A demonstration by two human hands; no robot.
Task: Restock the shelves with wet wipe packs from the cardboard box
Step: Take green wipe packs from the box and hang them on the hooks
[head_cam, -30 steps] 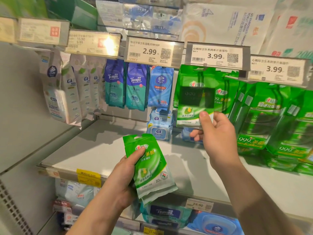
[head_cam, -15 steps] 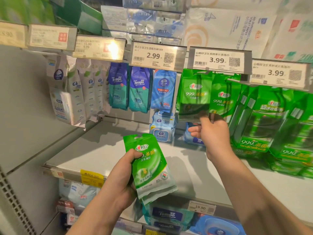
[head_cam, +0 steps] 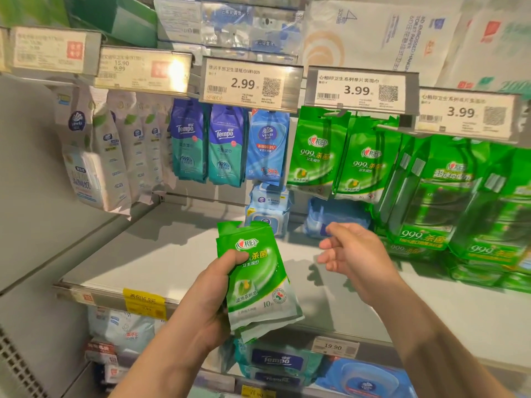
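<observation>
Head view: a small stack of green packs (head_cam: pixel 255 280) is gripped by the left hand (head_cam: pixel 207 305) above the shelf (head_cam: pixel 161 254). The right hand (head_cam: pixel 353 257) is held loosely open beside it, empty. The packs are judged light, soft and slick; a pinch near the punched top is advised for hooking beside the hung packs (head_cam: pixel 316 156).

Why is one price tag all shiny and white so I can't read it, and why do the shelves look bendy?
In the head view, a light bounces off the plastic over the yellowish price tag, so glare hides part of it; the wide lens curves the shelf edge near the picture's sides; the green packs far right look smeared; the left hand and its pack look sharp.
</observation>
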